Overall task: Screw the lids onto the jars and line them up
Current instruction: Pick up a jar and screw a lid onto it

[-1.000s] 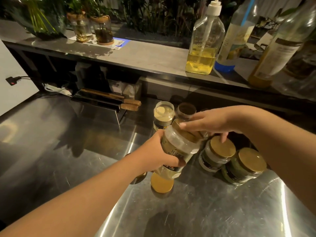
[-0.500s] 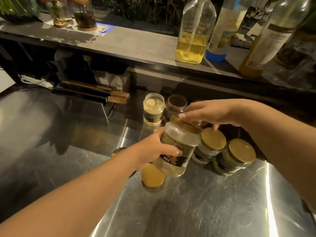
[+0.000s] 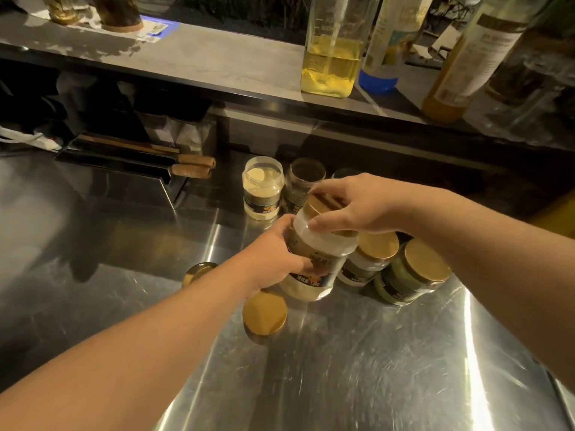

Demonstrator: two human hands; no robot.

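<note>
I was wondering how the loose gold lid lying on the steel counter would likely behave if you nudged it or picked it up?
The gold lid lies flat and looks thin, so it is probably light and stiff. On the polished counter it would likely slide rather than tip. Set on edge, its round shape could let it roll.

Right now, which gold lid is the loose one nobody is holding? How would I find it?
Start on the shiny steel counter and find the tilted jar of pale powder held in both hands. Just below it, nearest you, lies a loose gold lid. Unlike the other gold lids, it lies flat on the counter with no jar under it.
</note>
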